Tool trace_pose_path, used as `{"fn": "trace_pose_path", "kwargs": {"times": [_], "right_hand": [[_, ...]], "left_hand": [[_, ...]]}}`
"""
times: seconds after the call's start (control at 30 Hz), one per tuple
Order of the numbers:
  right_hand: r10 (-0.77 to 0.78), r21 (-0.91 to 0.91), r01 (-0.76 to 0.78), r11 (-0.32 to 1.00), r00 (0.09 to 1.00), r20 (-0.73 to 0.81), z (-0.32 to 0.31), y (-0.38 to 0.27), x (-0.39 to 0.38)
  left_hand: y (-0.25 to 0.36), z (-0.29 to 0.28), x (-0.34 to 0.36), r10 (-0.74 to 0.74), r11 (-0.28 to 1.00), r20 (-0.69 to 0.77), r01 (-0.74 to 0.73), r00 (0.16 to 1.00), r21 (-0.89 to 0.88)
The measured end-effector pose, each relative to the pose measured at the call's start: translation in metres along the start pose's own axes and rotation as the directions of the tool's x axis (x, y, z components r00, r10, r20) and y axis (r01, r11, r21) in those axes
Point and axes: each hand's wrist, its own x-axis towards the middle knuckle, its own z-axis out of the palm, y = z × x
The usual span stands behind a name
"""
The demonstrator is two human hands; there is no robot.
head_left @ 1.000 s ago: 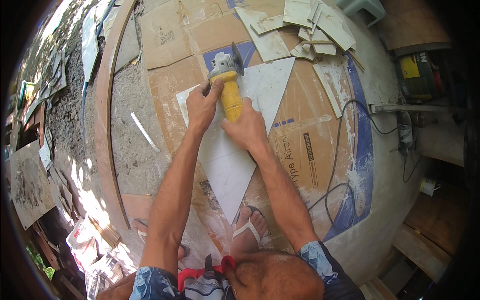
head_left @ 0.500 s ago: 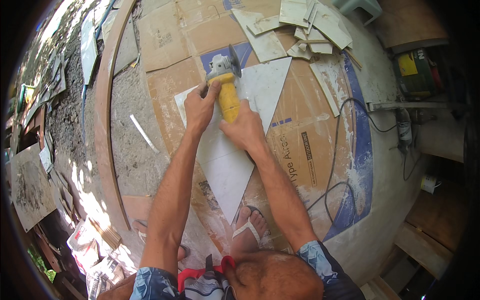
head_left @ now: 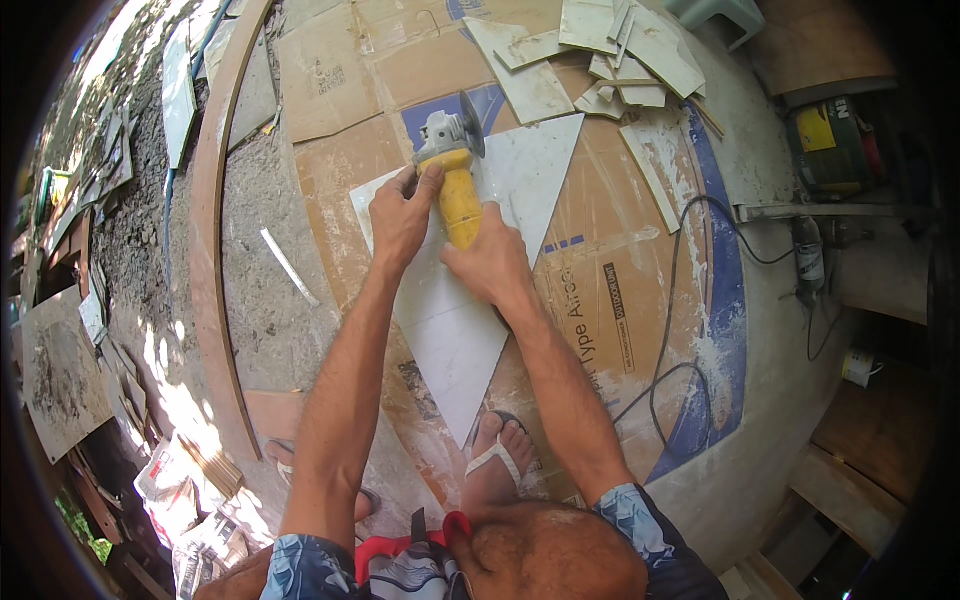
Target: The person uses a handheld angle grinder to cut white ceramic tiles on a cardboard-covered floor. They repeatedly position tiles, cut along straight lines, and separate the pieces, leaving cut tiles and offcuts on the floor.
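A yellow angle grinder (head_left: 460,203) with a grey metal head and a thin dark disc (head_left: 471,124) is held over a white triangular tile (head_left: 455,345). My left hand (head_left: 402,218) grips it near the head, thumb on the yellow collar. Around the rear of the body closes my right hand (head_left: 492,258). The disc stands upright near the tile's far part; whether it touches the surface I cannot tell. A line crosses the tile below my hands. The tile lies on flattened cardboard (head_left: 590,300), its narrow tip by my sandalled foot (head_left: 493,455).
Broken tile pieces (head_left: 640,50) are heaped at the far right. A dark power cord (head_left: 672,290) loops over the cardboard's right side. On the left lie a long wooden board (head_left: 208,230) and a thin white strip (head_left: 288,266). A dark green bucket (head_left: 835,145) sits at right.
The grinder and both hands have shifted very slightly, a touch to the right and nearer. Everything else looks the same.
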Motion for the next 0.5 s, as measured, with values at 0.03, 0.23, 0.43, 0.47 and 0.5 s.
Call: {"fn": "trace_pose_path", "kwargs": {"times": [0.03, 0.23, 0.43, 0.47, 0.5], "right_hand": [[-0.001, -0.002, 0.001, 1.0, 1.0, -0.002, 0.0004, 0.0009, 0.0001], [0.002, 0.007, -0.002, 1.0, 1.0, 0.003, 0.0011, 0.0018, 0.001], [0.006, 0.009, -0.006, 1.0, 1.0, 0.006, 0.0005, 0.0016, 0.0006], [0.011, 0.008, -0.011, 1.0, 1.0, 0.008, -0.0003, 0.0002, 0.0003], [0.009, 0.006, -0.009, 1.0, 1.0, 0.007, -0.0005, -0.0001, 0.0002]], "left_hand": [[0.0009, -0.0008, -0.0004, -0.006, 1.0, 0.013, 0.006, 1.0, 0.007], [0.0008, -0.0013, 0.0003, -0.007, 1.0, 0.021, 0.006, 1.0, 0.009], [-0.0039, 0.0011, 0.0014, 0.011, 1.0, -0.003, -0.011, 1.0, 0.011], [-0.0034, 0.0007, 0.0016, 0.013, 1.0, -0.004, -0.013, 1.0, 0.012], [-0.0028, 0.0001, 0.0016, 0.013, 1.0, -0.004, -0.013, 1.0, 0.02]]}}
